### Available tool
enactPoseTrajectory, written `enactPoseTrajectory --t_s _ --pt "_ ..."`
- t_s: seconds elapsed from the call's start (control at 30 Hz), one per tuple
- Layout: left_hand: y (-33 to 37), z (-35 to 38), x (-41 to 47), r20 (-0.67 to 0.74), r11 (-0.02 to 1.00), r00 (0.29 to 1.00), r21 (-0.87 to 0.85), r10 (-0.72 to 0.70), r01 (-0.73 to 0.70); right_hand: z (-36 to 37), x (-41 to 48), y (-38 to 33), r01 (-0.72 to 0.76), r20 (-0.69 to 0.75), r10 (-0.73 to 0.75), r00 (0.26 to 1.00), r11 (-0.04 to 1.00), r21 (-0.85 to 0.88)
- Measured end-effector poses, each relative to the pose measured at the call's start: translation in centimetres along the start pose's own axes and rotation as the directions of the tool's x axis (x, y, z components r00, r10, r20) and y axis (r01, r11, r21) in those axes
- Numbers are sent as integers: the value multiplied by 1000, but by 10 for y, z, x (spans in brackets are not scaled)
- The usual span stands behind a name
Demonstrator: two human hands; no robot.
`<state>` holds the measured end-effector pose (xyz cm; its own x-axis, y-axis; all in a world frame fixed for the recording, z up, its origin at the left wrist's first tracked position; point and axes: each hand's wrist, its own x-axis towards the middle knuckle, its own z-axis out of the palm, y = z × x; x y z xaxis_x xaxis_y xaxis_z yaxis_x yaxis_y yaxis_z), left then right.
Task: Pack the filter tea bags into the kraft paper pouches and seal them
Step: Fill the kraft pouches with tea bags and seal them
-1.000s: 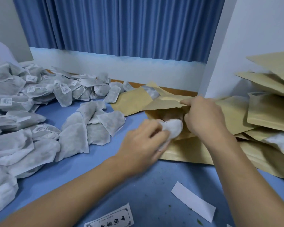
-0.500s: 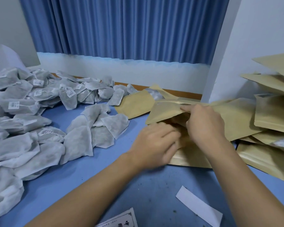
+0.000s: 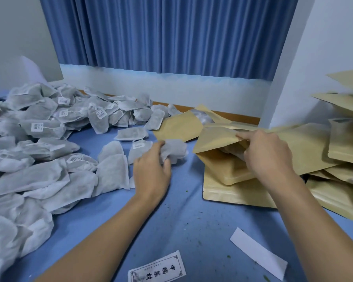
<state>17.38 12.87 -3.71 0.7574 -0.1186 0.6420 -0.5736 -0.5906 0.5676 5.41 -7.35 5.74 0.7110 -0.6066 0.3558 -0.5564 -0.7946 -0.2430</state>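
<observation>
My left hand (image 3: 151, 169) grips a crumpled white filter tea bag (image 3: 174, 149) just above the blue table, left of the pouch. My right hand (image 3: 267, 157) pinches the upper lip of a kraft paper pouch (image 3: 228, 167) and holds its mouth open toward the left. A pale shape shows inside the mouth; I cannot tell what it is. Several loose tea bags (image 3: 112, 169) lie close by on the left.
A big heap of tea bags (image 3: 39, 127) fills the left side. Flat kraft pouches (image 3: 346, 143) are stacked on the right against a white wall. A white paper strip (image 3: 258, 255) and a printed label (image 3: 157, 269) lie near the front. A blue curtain hangs behind.
My left hand has drawn back from the pouch mouth to the left and now grips a fresh tea bag. My right hand keeps its hold on the pouch lip.
</observation>
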Motion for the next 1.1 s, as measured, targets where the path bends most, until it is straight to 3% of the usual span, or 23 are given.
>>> enactPoseTrajectory --t_s 0.1,0.2,0.47,0.53,0.6,0.67,0.73,0.8,0.87,0.93,1.0,1.03,1.1 --pt "24 -2 -16 -196 943 938 -118 285 -311 -2 1 1 -16 7 16 1000 1000 15" --pt "40 -6 -32 -280 754 758 -147 589 -640 -7 -1 1 -35 18 34 999 999 37" --pt "93 -14 -59 -283 395 402 -86 871 -915 -13 5 4 -74 -10 73 997 997 -14" --pt "103 -14 -68 -242 413 430 -120 870 -903 -14 7 5 -61 -12 61 998 998 7" --pt "112 -6 -69 -76 557 560 -62 825 -828 -14 6 4 -35 -16 35 999 999 33" --pt "122 9 -53 231 737 726 52 648 -674 -15 3 2 19 -5 -19 1000 998 63" --pt "123 35 -26 430 880 814 86 390 -467 -11 1 -3 68 37 -71 997 996 64" --pt "124 60 0 555 954 801 40 225 -296 -6 -2 -8 95 54 -94 994 995 -13" --pt "127 75 8 659 964 733 45 169 -263 -1 -6 -11 112 37 -109 993 990 -90" --pt "123 84 -2 598 960 778 48 192 -275 4 -8 -10 118 37 -115 993 988 -103" --pt "113 74 -20 445 935 831 -40 333 -353 7 -9 -7 92 45 -88 995 991 -101" --pt "107 65 -26 364 882 805 -131 468 -453 7 -8 -6 65 33 -62 998 992 -104" --pt "89 48 -28 51 695 705 -230 708 -681 5 -7 -4 30 -21 -32 999 995 -96"
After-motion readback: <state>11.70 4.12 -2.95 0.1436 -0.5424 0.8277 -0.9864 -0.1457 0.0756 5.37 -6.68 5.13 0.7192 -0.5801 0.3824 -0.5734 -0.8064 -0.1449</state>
